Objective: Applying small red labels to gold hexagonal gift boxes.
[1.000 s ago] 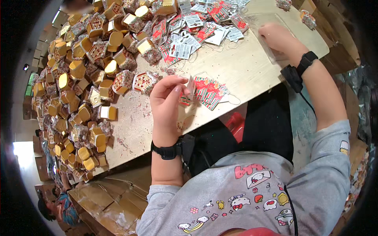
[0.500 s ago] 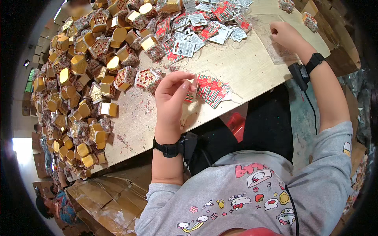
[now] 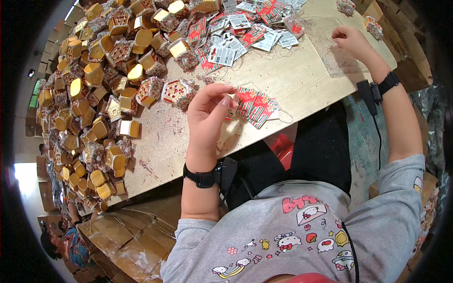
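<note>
At the middle of the table, my left hand [image 3: 207, 111] is closed, thumb and fingers pinched together at the left edge of a small fan of red, green and white striped hang tags [image 3: 257, 107] with thin loops of string. Whatever sits between those fingertips is too small to make out. My right hand [image 3: 351, 43] is farther off at the right, its fingers curled in, over a flat clear plastic sheet or bag [image 3: 342, 68]. What it holds, if anything, is hidden. Just left of my left hand lies a sprinkle-covered house-shaped ornament [image 3: 178, 92] with a red-dotted front.
A large heap of similar house ornaments with gold bases [image 3: 94, 75] covers the table's left side. Beyond my hands is a pile of striped tags and white barcode cards [image 3: 236, 40]. Sprinkles litter the tabletop [image 3: 158, 155]. Two ornaments [image 3: 373, 27] sit far right; cardboard [image 3: 127, 236] lies below left.
My right hand has moved slightly right across the plastic sheet, still with curled fingers. My left hand has barely shifted by the fanned tags.
</note>
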Tool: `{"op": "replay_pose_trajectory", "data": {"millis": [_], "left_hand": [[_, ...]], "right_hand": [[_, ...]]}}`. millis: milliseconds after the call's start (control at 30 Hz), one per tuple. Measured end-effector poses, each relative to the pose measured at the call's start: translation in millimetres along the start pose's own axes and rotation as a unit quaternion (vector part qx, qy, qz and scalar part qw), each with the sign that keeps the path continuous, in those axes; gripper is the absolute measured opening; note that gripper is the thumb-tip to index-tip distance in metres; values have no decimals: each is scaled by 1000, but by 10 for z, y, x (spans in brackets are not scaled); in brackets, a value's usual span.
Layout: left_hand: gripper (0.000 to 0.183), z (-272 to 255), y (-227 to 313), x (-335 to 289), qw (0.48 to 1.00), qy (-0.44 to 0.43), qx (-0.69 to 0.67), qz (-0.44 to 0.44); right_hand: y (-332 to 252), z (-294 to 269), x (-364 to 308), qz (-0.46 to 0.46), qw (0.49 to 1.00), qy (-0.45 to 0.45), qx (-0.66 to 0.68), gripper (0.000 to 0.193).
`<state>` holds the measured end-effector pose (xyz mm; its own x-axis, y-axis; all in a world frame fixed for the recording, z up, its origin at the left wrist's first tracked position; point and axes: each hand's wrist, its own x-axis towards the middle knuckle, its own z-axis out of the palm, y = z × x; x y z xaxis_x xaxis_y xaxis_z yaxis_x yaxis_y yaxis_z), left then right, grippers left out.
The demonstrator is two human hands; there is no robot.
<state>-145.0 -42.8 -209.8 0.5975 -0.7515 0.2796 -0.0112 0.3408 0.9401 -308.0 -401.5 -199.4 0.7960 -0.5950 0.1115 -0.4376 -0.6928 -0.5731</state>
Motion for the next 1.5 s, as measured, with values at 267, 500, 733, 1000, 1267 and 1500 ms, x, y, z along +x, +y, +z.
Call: {"op": "replay_pose_trajectory", "data": {"millis": [267,500,733,1000,1267,1500], "left_hand": [[18,4,6,0,1000,5,4,-13],[24,20,74,-28,999,2,32,11],[28,69,-29,-6,998,54,4,19],[29,111,-3,44,914,45,336,223],[17,32,-16,43,929,42,337,149],[23,29,-29,26,902,-10,341,265]], "right_hand": [[-30,-24,-22,11,1000,-2,4,13],[-967,373,-303,-16,941,-68,331,20],[-1740,1317,-743,6,776,-108,622,11],[-1738,1476,-853,21,713,-91,694,10],[-1750,1494,-873,-24,734,-61,676,9],[-1718,1426,-880,10,688,-124,715,12]]}}
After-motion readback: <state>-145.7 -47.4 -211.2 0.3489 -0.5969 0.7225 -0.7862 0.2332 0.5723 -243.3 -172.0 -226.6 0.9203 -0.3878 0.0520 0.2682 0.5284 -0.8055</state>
